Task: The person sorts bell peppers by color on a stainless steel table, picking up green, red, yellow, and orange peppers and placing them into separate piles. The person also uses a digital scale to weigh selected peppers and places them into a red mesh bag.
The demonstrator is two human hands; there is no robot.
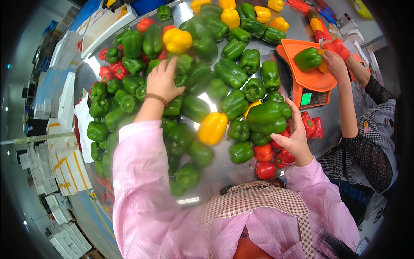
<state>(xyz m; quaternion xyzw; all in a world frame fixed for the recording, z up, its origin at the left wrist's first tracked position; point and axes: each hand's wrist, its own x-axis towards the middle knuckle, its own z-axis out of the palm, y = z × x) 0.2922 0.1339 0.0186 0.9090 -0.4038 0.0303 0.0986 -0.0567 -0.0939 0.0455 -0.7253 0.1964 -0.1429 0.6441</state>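
My left hand point(163, 82) rests palm down over the heap of green bell peppers, its fingers spread and the peppers under it partly hidden. Just beyond its fingertips lies a yellow bell pepper point(177, 41) on top of the heap. On the right, my right hand point(296, 136) holds a large green bell pepper point(268, 117) between thumb and fingers. Below that pepper, several red bell peppers point(263, 152) lie close to my wrist. A second yellow bell pepper point(212, 128) sits on the metal table point(226, 174) between my hands.
At the right stands an orange weighing scale point(315, 77) with a lit display. A co-worker's hands point(336, 60) hold a green and a yellow pepper over its pan. White foam boxes point(69, 171) stand beyond the table's left edge. A gloved hand point(113, 4) shows at the top.
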